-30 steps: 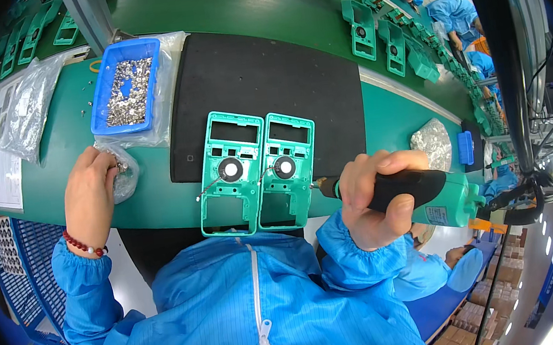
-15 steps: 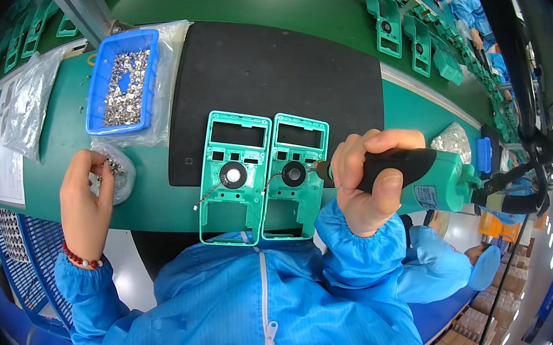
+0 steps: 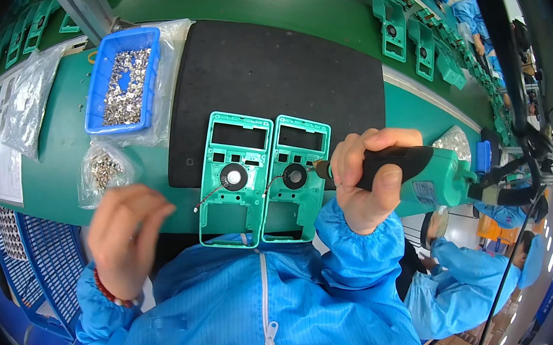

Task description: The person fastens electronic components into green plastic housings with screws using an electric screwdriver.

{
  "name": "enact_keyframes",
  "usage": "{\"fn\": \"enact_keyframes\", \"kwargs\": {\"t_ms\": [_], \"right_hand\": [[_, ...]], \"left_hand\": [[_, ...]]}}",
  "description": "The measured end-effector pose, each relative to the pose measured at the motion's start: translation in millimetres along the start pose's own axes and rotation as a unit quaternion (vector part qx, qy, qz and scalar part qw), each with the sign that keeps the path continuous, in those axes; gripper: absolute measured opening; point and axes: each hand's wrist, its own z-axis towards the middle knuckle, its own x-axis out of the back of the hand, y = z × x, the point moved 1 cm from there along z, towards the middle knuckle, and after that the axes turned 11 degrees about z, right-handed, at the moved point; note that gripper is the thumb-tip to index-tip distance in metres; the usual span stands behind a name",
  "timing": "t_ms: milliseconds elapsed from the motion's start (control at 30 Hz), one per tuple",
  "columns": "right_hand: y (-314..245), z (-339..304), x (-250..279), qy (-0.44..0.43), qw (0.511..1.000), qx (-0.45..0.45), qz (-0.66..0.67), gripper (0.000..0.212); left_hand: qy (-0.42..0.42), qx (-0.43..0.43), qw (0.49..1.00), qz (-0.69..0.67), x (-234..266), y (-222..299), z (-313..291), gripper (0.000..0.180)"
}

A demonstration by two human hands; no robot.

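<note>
On the left of a green table (image 3: 52,177), a flat clear plastic bag (image 3: 30,105) partly covers a paper sheet (image 3: 6,179). Next comes a blue tray (image 3: 119,128) of small silvery metal parts, with an open clear pouch (image 3: 88,177) of similar parts just below it.

The person's left hand (image 3: 127,237) is near the pouch, clear of it, motion-blurred, with thumb and fingers drawn near each other; whether anything is between them cannot be told.

At centre, the left green housing (image 3: 233,196) and the right green housing (image 3: 293,194) lie side by side, upper ends on a black mat (image 3: 278,63), lower ends by the person's blue jacket (image 3: 222,294). Each carries a round speaker with thin wires.

The right hand (image 3: 359,197) is wrapped around a green-and-black power screwdriver (image 3: 444,177), its tip pointing left at the right housing's speaker (image 3: 294,176); contact is unclear. Farther right sits a small blue bin (image 3: 483,156).
</note>
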Motion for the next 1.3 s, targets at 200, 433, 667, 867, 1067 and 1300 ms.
{"fn": "enact_keyframes", "kwargs": {"t_ms": [200,433,667,867,1067,1300], "right_hand": [[8.8,3.5,1.7,-0.025,0.995,0.055,-0.073,0.048],[10.7,7.5,8.6,-0.04,0.999,0.02,-0.01,0.049],[16.3,4.4,6.2,-0.006,0.996,0.032,-0.08,0.051],[15.7,2.7,2.1,-0.004,0.996,0.037,-0.082,0.043],[8.2,-3.4,4.3,-0.051,0.988,0.073,-0.122,0.048],[-28.8,-12.2,-19.5,-0.096,0.994,0.043,0.031,0.049]], "left_hand": [[-0.089,-0.215,0.971,-0.054,-32.6,40.0,-1.9,0.022],[-0.123,-0.256,0.957,-0.063,-71.0,59.3,-8.7,0.016],[-0.127,-0.253,0.956,-0.071,-76.8,60.6,-10.9,0.015],[-0.109,-0.263,0.958,-0.046,-78.7,74.3,-7.7,0.017],[-0.098,-0.256,0.961,0.022,-101.7,87.0,-9.6,0.022],[-0.073,-0.187,0.978,-0.049,-86.3,80.8,-5.1,0.017]]}}
